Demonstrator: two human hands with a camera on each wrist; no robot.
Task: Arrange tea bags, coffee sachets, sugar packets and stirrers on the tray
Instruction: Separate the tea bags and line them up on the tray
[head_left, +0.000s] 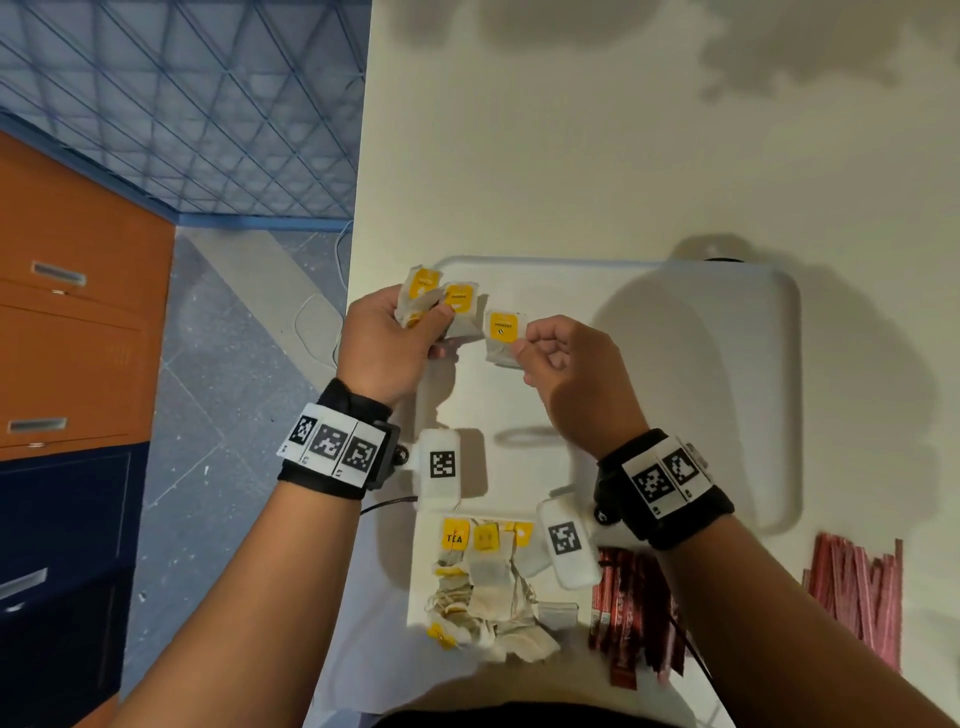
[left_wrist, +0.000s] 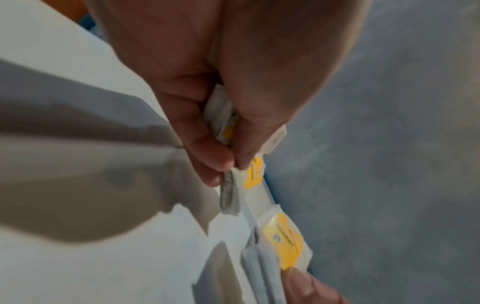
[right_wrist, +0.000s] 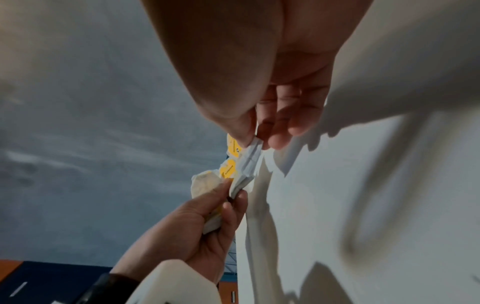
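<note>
I see bare tray floor open right of both hands. The tea-bag pile, sachets and stirrers line the near bench edge; far bench is open.

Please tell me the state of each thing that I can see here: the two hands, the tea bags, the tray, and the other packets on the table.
Left hand: grips a bunch of tea bags.
Right hand: pinches a single tea bag above the tray.
Tray: white, flat on the table, nothing laid on it yet.
Tea bag pile: loose heap on the table, near edge.
Red sachets: heaped beside the pile.
Pink sticks: bunched on the table, right.
</note>
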